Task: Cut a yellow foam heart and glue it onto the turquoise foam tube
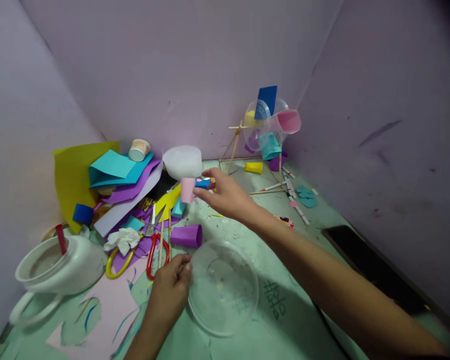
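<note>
My left hand (172,282) pinches the left rim of a clear round plastic lid (225,287), which lies over the green tabletop. Farther forward, my right hand (223,194) reaches in from the right, its thumb and fingers at the right side of a small pink paper cup (188,190). The fingers are parted around the cup's edge; a firm grip cannot be made out. A blue paper piece (202,183) shows just behind the fingertips. Between the hands, a purple paper cup (187,236) lies on its side, left of the lid.
Red-handled scissors (150,250), coloured sheets (73,175) and a white pot (73,265) crowd the left side. A stick-built wheel with paper cups (262,125) stands at the back right. A dark phone-like object (371,265) lies along the right wall.
</note>
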A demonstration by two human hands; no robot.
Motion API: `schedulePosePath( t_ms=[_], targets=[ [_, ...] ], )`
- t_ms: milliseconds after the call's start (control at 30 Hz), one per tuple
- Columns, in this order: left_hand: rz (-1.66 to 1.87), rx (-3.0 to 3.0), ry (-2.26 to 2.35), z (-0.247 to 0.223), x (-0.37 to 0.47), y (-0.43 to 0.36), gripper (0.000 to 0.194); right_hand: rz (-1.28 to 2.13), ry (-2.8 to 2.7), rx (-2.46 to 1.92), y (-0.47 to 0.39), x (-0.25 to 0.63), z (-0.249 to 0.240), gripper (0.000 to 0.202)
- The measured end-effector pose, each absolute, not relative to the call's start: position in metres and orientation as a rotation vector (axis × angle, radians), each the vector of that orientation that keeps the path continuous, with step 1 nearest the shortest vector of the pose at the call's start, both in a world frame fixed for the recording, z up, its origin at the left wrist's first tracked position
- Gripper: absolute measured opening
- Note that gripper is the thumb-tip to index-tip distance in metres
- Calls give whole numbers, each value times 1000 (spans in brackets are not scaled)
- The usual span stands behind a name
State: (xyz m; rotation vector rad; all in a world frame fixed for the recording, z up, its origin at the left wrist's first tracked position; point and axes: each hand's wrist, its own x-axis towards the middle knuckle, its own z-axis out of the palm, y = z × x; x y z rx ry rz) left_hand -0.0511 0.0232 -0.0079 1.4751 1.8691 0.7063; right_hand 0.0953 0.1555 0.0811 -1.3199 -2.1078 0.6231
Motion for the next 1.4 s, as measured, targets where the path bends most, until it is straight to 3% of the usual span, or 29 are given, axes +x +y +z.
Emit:
schedulePosePath(
  t_ms=[167,400,733,1400],
  targets=[
    [717,1467,1907,-10,-48,22,33,593,-2106,-1462,121,162,54,17],
    [707,1523,1983,-15,-37,19,29,833,-2170,-1612,77,203,7,24],
    [682,1600,2126,-17,-30,18,19,896,-2165,-1658,65,195,1,21],
    [890,1527,2143,-23,-31,20,20,1114,-1967,-1588,69,196,-9,24]
  ],
)
